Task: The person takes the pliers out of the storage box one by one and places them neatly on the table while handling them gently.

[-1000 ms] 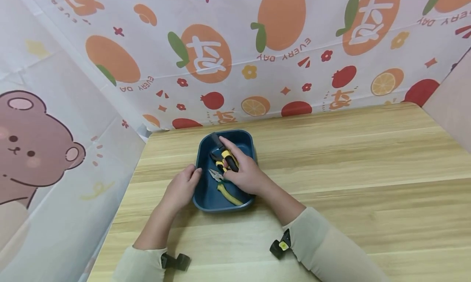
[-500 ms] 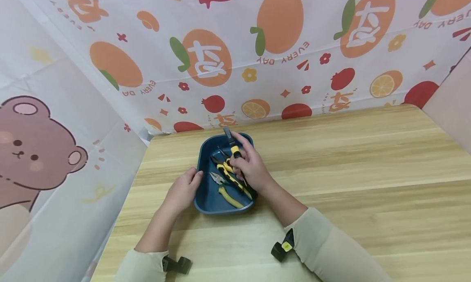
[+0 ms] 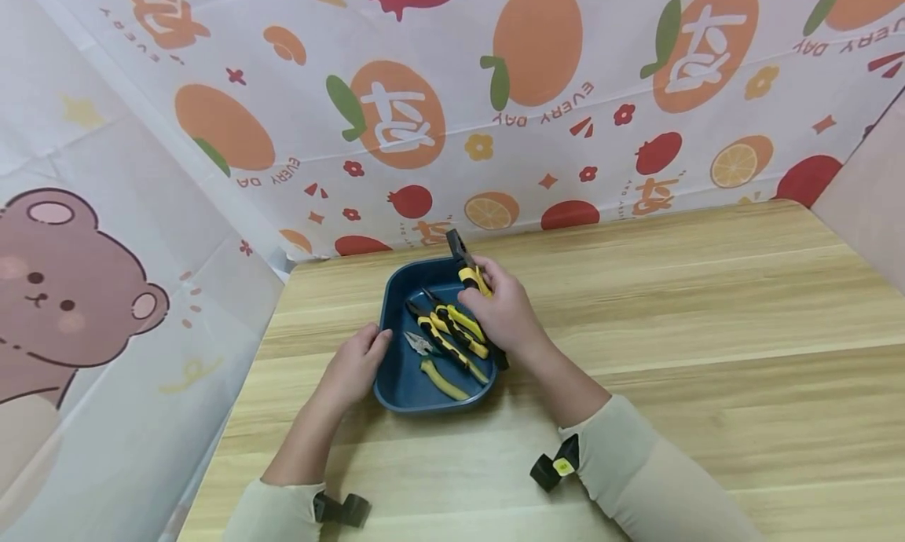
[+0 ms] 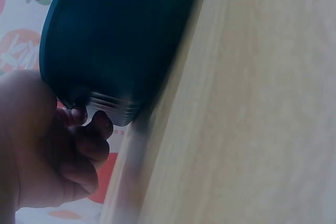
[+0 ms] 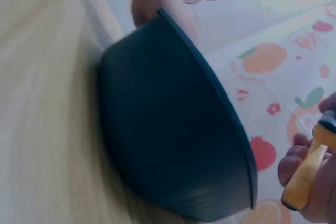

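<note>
Above the far right part of a deep blue tray [image 3: 404, 369], a black-headed tool [image 3: 469, 271] with yellow-and-black handles is held by the right hand [image 3: 505, 310], its head pointing away from the person, towards the back wall. The grip is narrow there: the fingers wrap round the handles, whose yellow lengths and dark ends also show at the edge of the right wrist view. Inside the tray lie three pairs of pliers, all slanting the same way: nearest the person, silver-headed pliers [image 3: 441, 380] with a dull yellow handle; next, dark-headed pliers [image 3: 452, 347] in yellow and black; farthest, pointed pliers [image 3: 463, 330] with brighter yellow handles, close beside the second pair. At the tray's left side the left hand [image 3: 353, 363] pinches the rim, thumb uppermost and fingers curled on the outside. The tray stands on a pale wood-grain worktop [image 3: 672, 330], near its back edge. Around the forearms are light sleeves [image 3: 654, 479], each with a small black device [image 3: 352, 510] at the cuff. Behind hangs a white cloth [image 3: 467, 94] printed with oranges, red fruit and flowers; to the left, a brown bear [image 3: 78, 275] decorates another sheet.
</note>
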`<state>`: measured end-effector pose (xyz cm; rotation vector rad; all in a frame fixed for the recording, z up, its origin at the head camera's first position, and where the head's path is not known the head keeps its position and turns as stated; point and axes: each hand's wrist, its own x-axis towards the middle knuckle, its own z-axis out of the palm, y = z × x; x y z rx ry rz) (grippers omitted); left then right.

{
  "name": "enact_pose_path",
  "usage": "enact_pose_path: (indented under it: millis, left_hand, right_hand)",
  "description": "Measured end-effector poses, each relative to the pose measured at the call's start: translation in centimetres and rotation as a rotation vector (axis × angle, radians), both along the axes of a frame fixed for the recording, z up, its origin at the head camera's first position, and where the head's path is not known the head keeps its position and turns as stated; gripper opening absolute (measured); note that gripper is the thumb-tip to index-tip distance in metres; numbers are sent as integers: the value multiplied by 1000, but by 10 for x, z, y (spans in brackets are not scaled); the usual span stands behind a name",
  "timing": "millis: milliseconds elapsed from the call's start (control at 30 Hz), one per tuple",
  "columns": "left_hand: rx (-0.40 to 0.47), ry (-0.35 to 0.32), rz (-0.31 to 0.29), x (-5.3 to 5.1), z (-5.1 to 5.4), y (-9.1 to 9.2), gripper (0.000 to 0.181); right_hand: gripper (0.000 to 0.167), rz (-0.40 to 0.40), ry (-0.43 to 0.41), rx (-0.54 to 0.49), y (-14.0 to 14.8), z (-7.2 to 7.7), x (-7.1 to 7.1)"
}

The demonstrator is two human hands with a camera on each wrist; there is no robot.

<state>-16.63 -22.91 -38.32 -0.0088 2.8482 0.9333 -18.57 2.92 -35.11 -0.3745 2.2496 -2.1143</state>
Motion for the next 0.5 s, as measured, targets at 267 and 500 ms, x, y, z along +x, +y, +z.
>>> enact_pose_path:
  millis: [267, 500]
  left_hand:
    - [97, -8, -9, -2, -4, -6, 45]
    - [88, 50, -39, -1, -6, -9, 53]
  right_hand:
    - [54, -25, 24, 282, 22, 2, -10]
    - [55, -24, 22, 369, 32, 5, -13]
